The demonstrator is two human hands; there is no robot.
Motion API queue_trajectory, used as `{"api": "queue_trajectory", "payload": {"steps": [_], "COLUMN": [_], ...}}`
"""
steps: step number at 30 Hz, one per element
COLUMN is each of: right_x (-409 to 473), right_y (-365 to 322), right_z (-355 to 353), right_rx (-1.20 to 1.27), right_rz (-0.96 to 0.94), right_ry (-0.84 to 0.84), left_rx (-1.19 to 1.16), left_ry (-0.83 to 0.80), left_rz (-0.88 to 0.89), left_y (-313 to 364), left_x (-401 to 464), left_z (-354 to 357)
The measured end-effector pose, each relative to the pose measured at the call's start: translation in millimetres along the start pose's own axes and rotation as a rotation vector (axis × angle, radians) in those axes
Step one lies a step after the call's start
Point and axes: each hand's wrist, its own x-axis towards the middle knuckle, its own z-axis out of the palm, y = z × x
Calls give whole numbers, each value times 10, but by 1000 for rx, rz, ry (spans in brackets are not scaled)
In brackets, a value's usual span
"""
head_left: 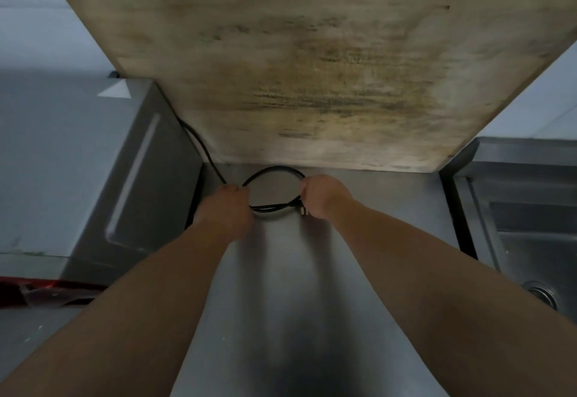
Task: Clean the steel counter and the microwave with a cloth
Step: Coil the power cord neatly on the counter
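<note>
The steel counter (312, 271) stretches out in front of me. On the left stands the grey microwave (93, 162), seen from above and from its side. Its black power cord (274, 171) runs down behind it and forms a loop on the counter. My left hand (228, 206) is shut on the cord at the loop's left side. My right hand (321, 196) is shut on the loop's right side, with the plug's prongs showing just beside it. No cloth is in view.
A large worn wooden cutting board (312, 68) leans upright against the wall at the back of the counter. A steel sink (530, 225) with a drain lies to the right. Something red (46, 287) shows under the microwave's front edge.
</note>
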Motion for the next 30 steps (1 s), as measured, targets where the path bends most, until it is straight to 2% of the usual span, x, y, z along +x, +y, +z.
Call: {"api": "queue_trajectory", "payload": {"steps": [3, 12, 15, 19, 27, 30], "right_x": [98, 385, 458, 502, 433, 332], "right_y": [102, 156, 141, 153, 76, 24], "right_z": [137, 266, 296, 348, 294, 275], "right_rx": [36, 200, 270, 325, 556, 658], "right_rz": [7, 56, 118, 172, 279, 326], "right_ry": [6, 165, 193, 186, 224, 249], "left_rx": [3, 40, -25, -12, 140, 203], "left_ry": [-31, -52, -133, -255, -340, -295], "left_rz": [13, 75, 68, 145, 202, 214], "left_y": [61, 236, 273, 330, 290, 349], "left_x": [225, 573, 696, 727, 820, 792], "left_z": [72, 306, 315, 288, 157, 83]}}
